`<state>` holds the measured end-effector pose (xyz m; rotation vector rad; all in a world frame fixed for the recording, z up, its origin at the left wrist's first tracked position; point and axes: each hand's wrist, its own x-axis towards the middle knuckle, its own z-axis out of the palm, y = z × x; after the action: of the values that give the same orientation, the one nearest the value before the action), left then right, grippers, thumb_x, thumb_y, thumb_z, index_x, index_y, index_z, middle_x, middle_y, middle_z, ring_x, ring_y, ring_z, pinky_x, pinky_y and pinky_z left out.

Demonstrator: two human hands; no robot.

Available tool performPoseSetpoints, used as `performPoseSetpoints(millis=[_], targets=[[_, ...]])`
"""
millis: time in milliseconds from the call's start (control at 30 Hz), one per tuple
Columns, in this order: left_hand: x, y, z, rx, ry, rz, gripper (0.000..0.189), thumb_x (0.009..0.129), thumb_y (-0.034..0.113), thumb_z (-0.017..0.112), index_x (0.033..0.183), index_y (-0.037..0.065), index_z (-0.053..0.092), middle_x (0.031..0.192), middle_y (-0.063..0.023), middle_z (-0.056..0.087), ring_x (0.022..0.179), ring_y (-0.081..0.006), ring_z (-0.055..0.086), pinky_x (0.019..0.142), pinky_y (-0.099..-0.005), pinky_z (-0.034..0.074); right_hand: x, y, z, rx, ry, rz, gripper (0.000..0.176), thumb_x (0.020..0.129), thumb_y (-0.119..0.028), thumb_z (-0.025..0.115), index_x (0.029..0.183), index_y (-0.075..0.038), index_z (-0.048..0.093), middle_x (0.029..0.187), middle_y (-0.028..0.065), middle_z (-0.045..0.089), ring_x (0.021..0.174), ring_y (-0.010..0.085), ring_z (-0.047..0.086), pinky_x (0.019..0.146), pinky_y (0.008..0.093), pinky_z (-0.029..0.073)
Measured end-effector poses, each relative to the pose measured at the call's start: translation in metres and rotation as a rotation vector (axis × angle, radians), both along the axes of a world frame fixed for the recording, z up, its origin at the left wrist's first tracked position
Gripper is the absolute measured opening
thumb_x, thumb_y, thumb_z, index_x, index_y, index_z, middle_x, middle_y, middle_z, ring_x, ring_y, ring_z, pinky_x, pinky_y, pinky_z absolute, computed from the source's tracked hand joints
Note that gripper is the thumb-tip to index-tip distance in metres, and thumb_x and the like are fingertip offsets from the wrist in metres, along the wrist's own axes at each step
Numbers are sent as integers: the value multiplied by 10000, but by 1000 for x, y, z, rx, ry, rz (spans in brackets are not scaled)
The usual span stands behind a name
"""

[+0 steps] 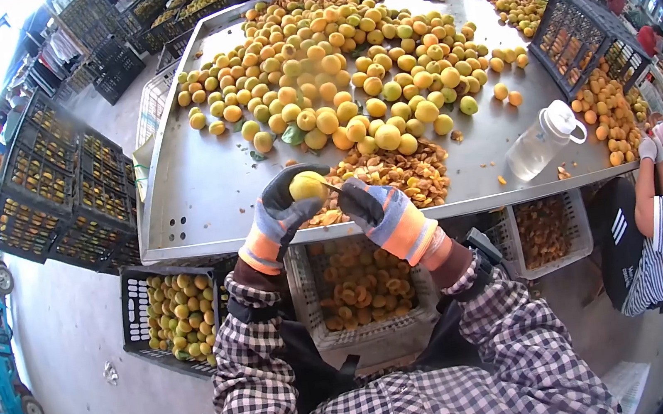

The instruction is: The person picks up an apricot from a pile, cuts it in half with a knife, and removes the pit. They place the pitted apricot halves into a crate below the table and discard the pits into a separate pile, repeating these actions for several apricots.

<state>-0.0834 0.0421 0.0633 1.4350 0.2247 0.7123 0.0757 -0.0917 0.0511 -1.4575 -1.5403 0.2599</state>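
Fruit pile [346,63] on table [195,191]; bottle [541,146] rightward

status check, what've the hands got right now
Left hand shut on apricot. Right hand shut on knife, blade against it. Cut pieces piled just beyond on metal table, nothing between hands.
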Motion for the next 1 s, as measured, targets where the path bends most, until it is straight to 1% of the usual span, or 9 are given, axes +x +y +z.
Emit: performPoseSetpoints(millis=[133, 200, 333, 400, 500, 667, 800, 867, 1000], targets=[[-1, 0, -6, 100, 76, 10, 524, 769, 107, 792, 1228, -11, 569, 1179, -81, 631, 1003, -143, 617, 848, -264, 513, -1, -5, -9, -91, -18, 5, 297, 874, -149, 638, 1153, -64, 578, 846, 160, 650, 791, 372, 637, 642, 433, 506], [5, -11, -8, 59, 42, 93, 577, 856, 377, 688, 1235, -35, 550, 1110, -88, 645, 994, -168, 612, 915, -295, 467, -7, -5, -11, 38, 5, -39, 335, 862, -150, 651, 1170, -46, 569, 833, 172, 643, 788, 379, 638, 641, 434, 509], [20, -31, -13, -430, -195, 27, 565, 911, 398, 631, 1258, -36, 524, 1098, -84, 620, 1023, -167, 585, 930, -302, 451, -11, 5, -18, 17, -18, -70, 346, 856, -146, 649, 1164, -27, 548, 830, 185, 630, 778, 383, 637, 620, 443, 500], [19, -26, -18, -423, -187, 2, 548, 921, 386, 623, 1262, -30, 522, 1131, -85, 608, 1056, -165, 573, 957, -301, 437, -9, 5, -16, -3, -42, -65, 250, 860, -55, 629, 1099, -29, 559, 854, 157, 611, 759, 375, 613, 619, 434, 487], [12, -1, -24, -172, 36, 57, 473, 828, 144, 750, 1232, -4, 554, 1088, -61, 631, 995, -148, 612, 886, -279, 504, -7, 6, -15, -8, 48, -56, 224, 866, -56, 620, 1081, -32, 559, 815, 154, 614, 749, 386, 610, 612, 432, 484], [10, -8, -2, 24, 69, 52, 461, 810, 155, 765, 1206, 6, 583, 1069, -61, 638, 975, -145, 614, 869, -268, 500, -11, 5, -18, -1, -1, -69, 287, 874, -119, 621, 1142, -43, 552, 809, 179, 621, 756, 387, 626, 595, 447, 483], [28, -41, -14, -546, -206, 13, 552, 908, 408, 635, 1247, -16, 540, 1106, -88, 614, 990, -187, 598, 914, -321, 456, -18, 14, -39, 72, 41, -93, 320, 853, -131, 641, 1143, -33, 549, 805, 188, 627, 781, 392, 629, 619, 453, 491], [33, -47, -4, -626, -225, 51, 415, 927, 319, 627, 1202, 11, 580, 1042, -43, 638, 995, -150, 584, 920, -297, 441, -14, 14, -39, 91, 56, -102, 332, 841, -142, 652, 1136, -29, 551, 812, 188, 633, 769, 395, 630, 620, 457, 495], [28, -17, -14, -264, 1, 67, 417, 908, 265, 656, 1223, 6, 571, 1069, -44, 647, 989, -140, 597, 896, -291, 464, -6, 6, -30, -28, -44, -167, 293, 846, -108, 634, 1114, -26, 550, 820, 176, 623, 748, 388, 623, 611, 443, 497]])
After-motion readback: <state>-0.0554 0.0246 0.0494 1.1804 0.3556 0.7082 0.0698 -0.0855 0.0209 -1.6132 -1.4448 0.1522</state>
